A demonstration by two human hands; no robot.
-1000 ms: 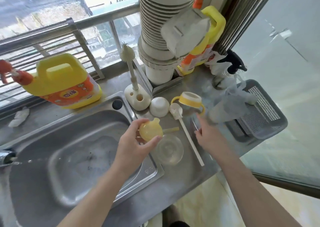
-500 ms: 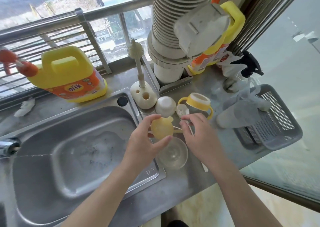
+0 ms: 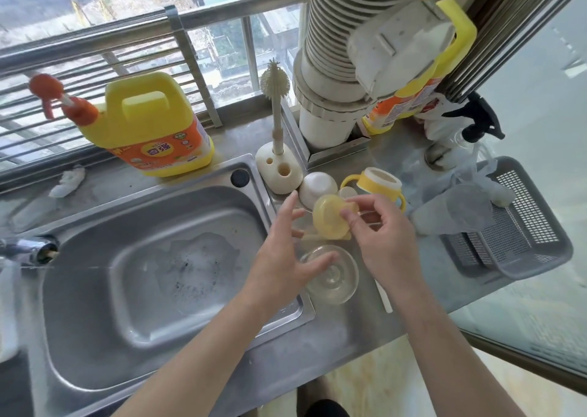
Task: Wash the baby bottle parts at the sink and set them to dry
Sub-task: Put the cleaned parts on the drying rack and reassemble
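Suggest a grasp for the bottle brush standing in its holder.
Pinch the bottle brush on its bare stem, between bristle head and cream holder. It stands upright, so come in level from the sink side; the white pipe crowds its right. Then lift straight up, probably.

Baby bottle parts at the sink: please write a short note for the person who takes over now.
Left hand: open, fingers spread, beside the yellow part, holding nothing.
Right hand: pinches the yellow part above the counter.
On the counter right of the sink: clear dome, white cap, bottle with yellow handles.
Done: cannot tell which parts are washed.
To do: wash the rest, set them to dry, perhaps in the gray basket.
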